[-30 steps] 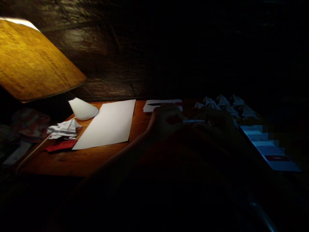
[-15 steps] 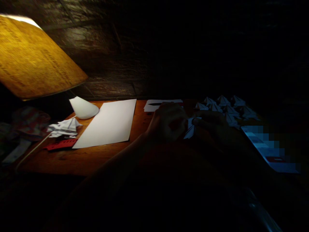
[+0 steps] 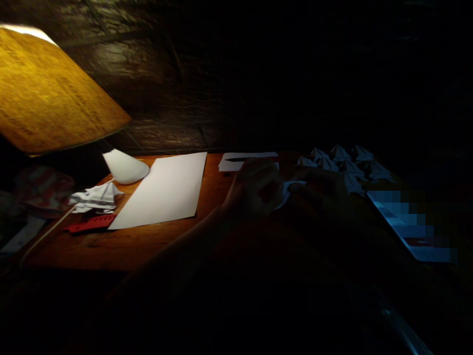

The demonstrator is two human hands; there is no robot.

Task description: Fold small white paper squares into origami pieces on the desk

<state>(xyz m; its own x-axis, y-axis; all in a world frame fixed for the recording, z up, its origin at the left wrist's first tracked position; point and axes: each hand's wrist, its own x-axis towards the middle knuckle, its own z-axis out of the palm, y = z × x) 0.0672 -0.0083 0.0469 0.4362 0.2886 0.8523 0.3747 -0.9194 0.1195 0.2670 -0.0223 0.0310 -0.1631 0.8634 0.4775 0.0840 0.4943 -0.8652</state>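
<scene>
Between my two hands is a small piece of folded white paper (image 3: 288, 190), partly covered by my fingers. My left hand (image 3: 254, 187) is closed on its left side, fingers curled. From the right, my right hand (image 3: 318, 190) pinches the same paper near its upper edge; deep shadow hides most of that hand. Just behind my left hand lies a stack of white paper (image 3: 229, 162) with a dark pen-like object (image 3: 236, 159) on top. Several folded paper figures (image 3: 345, 167) with pointed tops stand beyond my right hand.
A lit lamp with a yellow-brown shade (image 3: 62, 93) and white base (image 3: 125, 167) stands at left on the wooden table (image 3: 148, 241). Near it are a large white sheet (image 3: 166, 190), crumpled paper (image 3: 98, 197) and a red object (image 3: 90, 223). A bluish, partly pixelated flat device (image 3: 410, 227) lies at right.
The folded paper shows less between my hands, its lower part now more covered as my right hand shifts slightly left. The whole view has moved a little.
</scene>
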